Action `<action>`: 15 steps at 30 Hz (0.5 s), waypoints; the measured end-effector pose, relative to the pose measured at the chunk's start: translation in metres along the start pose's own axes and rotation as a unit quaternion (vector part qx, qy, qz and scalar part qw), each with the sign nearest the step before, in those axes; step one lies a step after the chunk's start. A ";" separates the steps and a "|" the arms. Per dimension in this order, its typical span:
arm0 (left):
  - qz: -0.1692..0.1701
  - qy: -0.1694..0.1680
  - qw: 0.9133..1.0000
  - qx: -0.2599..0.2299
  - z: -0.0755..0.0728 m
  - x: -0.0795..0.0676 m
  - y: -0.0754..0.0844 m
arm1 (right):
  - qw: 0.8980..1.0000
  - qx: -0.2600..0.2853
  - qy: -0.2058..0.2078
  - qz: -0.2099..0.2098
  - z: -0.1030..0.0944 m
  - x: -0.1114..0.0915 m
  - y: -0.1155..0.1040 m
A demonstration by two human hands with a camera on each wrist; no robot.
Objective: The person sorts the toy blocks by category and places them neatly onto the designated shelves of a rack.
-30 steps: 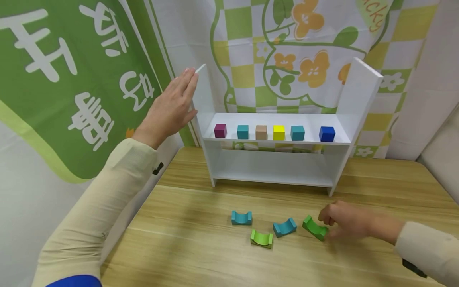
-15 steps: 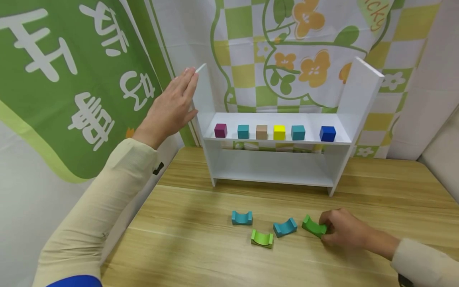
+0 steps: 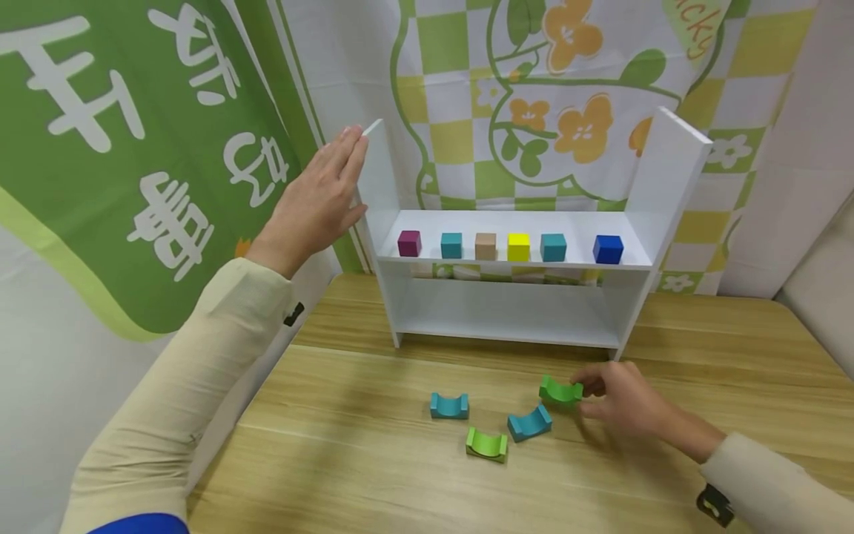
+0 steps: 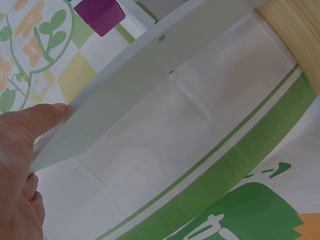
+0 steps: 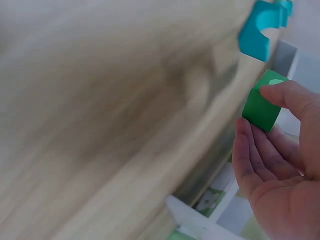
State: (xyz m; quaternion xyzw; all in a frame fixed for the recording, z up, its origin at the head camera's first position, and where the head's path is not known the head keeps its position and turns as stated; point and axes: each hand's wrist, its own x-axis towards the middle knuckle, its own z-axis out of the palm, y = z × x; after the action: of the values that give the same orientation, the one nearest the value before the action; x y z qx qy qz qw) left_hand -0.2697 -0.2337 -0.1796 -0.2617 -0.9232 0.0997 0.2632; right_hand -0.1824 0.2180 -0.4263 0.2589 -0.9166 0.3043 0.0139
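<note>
My right hand (image 3: 623, 397) pinches a green block with a curved notch (image 3: 560, 391) by its right end, just above the table in front of the shelf. In the right wrist view the thumb lies on one face of this green block (image 5: 262, 102) and the fingertips on another. My left hand (image 3: 320, 196) rests against the upper front of the white shelf's left side panel (image 3: 379, 174), fingers extended. In the left wrist view the thumb touches the edge of that panel (image 4: 130, 85). Two teal notched blocks (image 3: 450, 406) and a lighter green notched block (image 3: 486, 445) lie nearby.
Several cubes stand in a row on the shelf's upper board (image 3: 514, 220), from a purple cube (image 3: 410, 243) to a blue cube (image 3: 608, 250). Below it is a lower board (image 3: 507, 311). Patterned cloth (image 3: 447, 96) hangs behind the wooden table (image 3: 320, 445).
My right hand has taken hold of the green notched block and moved it left and toward the shelf. The left hand, the cubes and the other notched blocks have stayed put.
</note>
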 end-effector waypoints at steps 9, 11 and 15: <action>0.004 0.006 1.000 -0.004 0.001 0.000 -0.001 | 1.000 0.006 -0.001 -0.016 0.003 0.046 -0.016; 0.004 0.006 1.000 -0.004 0.001 0.000 -0.001 | 1.000 0.011 -0.006 -0.017 0.006 0.056 -0.022; 0.004 0.002 1.000 -0.007 0.001 0.001 -0.001 | 1.000 0.019 -0.016 -0.016 0.014 0.077 -0.034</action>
State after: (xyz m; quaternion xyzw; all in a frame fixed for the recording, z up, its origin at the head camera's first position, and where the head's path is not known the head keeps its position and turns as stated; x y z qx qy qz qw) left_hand -0.2711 -0.2341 -0.1798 -0.2669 -0.9223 0.0939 0.2633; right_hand -0.2307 0.1505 -0.4048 0.2791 -0.9065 0.3169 -0.0011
